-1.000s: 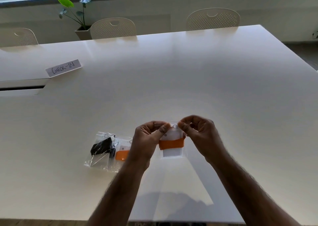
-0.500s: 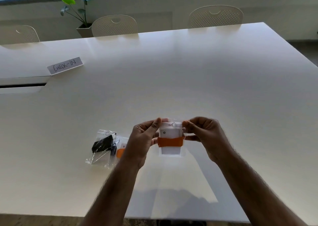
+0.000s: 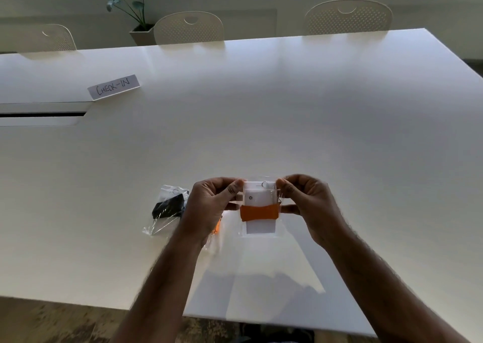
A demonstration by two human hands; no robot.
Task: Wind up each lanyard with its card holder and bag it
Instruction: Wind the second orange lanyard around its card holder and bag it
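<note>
Clear bag pinched at top corners by both hands, above open white table.

A clear plastic bag hangs upright above the table, holding a white card holder with an orange lanyard wound flat round its middle. To the left lies another bag with a black lanyard inside

clear bag with orange-wound card holder between left hand and right hand
</note>
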